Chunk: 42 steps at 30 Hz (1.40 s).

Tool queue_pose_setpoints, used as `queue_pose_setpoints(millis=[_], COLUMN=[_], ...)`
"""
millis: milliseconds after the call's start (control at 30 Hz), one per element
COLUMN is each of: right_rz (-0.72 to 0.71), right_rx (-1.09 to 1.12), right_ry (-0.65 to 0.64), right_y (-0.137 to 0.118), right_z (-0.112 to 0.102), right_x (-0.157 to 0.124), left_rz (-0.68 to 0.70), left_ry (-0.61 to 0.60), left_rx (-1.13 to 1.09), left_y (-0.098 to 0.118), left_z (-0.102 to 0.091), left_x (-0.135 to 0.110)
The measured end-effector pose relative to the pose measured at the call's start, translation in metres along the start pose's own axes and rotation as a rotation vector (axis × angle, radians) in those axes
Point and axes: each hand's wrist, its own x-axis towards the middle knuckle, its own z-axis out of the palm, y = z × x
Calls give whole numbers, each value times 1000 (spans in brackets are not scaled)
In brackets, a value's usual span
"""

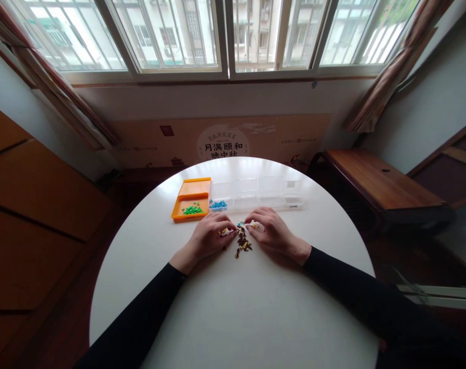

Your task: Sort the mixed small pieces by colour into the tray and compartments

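Note:
A loose heap of tiny brown, yellow and white pieces (243, 242) lies on the white table, with a few blue bits at its far end. My left hand (213, 233) rests at the heap's left edge, thumb and index fingertips close together; anything between them is too small to make out. Across from it, my right hand (270, 229) curves over the right edge, its thumb and index finger slightly apart near the blue bits. A few yellow pieces show beneath both hands.
Beyond my left hand sits an orange tray (175, 214) holding green pieces (193, 209). Adjoining it, a clear compartment box (246, 202) stands with its lids raised; blue pieces (218, 205) fill its leftmost compartment. The round white table (233, 307) ends before the windowed wall.

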Motion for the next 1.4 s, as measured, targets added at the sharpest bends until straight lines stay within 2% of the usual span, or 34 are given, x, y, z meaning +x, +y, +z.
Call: queue_pose_setpoints(millis=[233,600,700,833,967,1400], right_rz=[10,-19,-42,-88,-125,-188], right_rx=[6,15,33,57,53,56], right_ry=[-16,-12,8,34,42,85], right_y=[-2,-2,-3,-4,-2,-5], right_z=[-1,-1,-1,-1,0,-1], right_x=[0,0,0,0,0,1], left_rz=[-44,-19,-51,-137,-161,-145], left_ry=[-3,18,87,196,195,174], left_rx=[33,92,5,-232,-340,-417], left_y=[1,1,5,14,21,28], left_z=[0,2,1,3,6,8], left_x=[0,2,3,5,6,7])
